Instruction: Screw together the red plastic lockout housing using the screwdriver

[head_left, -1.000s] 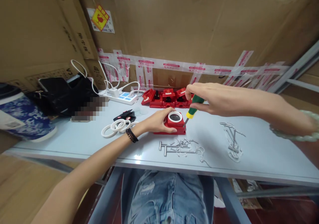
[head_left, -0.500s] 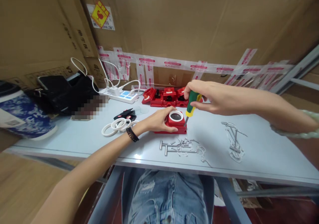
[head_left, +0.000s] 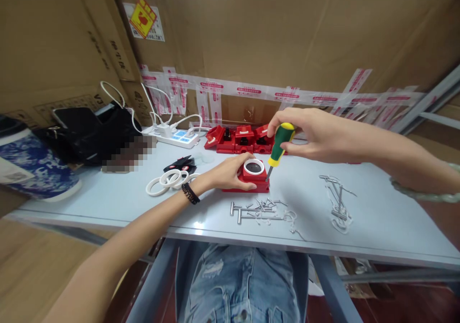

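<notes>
My left hand [head_left: 233,172] grips a red box [head_left: 261,186] on the table from its left side, thumb along the front. A white ring [head_left: 253,173] surrounds a dark round window on the box's top. In my right hand [head_left: 309,131] is a screwdriver [head_left: 281,143] with a green and yellow handle, held between thumb and fingers. It leans, its tip down at the box's right front corner; the screw there, if any, is too small to make out. Just in front of the box lie T-shaped metal rods [head_left: 260,217] and several small metal pins [head_left: 266,205].
Several opened red boxes [head_left: 244,143] stand at the back against cardboard. Loose white rings [head_left: 155,187] and black pieces [head_left: 181,165] lie left, near a white power strip [head_left: 176,138]. More metal rods with white cord [head_left: 338,201] are at right. A blue-white cup [head_left: 39,165] stands far left.
My right hand has shifted slightly up and right, its grip looser, and more of the screwdriver handle shows. The tip stays at the box's corner. My left hand holds still.
</notes>
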{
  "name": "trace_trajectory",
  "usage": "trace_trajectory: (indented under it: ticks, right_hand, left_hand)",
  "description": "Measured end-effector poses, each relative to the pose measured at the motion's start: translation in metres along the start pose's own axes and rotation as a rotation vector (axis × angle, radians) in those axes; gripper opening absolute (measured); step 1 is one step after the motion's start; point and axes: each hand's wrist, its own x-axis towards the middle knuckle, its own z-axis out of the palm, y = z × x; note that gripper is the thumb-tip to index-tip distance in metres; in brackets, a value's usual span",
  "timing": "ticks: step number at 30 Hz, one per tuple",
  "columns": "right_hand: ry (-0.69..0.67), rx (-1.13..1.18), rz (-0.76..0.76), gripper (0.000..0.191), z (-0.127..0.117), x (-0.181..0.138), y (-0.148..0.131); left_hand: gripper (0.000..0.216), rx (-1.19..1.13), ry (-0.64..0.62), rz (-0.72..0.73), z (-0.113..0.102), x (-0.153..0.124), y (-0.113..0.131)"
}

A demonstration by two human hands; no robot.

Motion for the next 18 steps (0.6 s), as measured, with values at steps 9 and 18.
trace_trajectory:
  ticks: [9,18]
  right_hand:
    - [0.103,-0.088,0.190,0.015,0.017,0.001,-0.006]
    - [0.087,-0.149,0.240,0.032,0.016,0.002,-0.015]
  left_hand:
    - [0.065,0.021,-0.027,-0.009,-0.001,0.000,0.002]
    - [0.067,0.039,-0.010,-0.011,0.000,0.000,0.002]
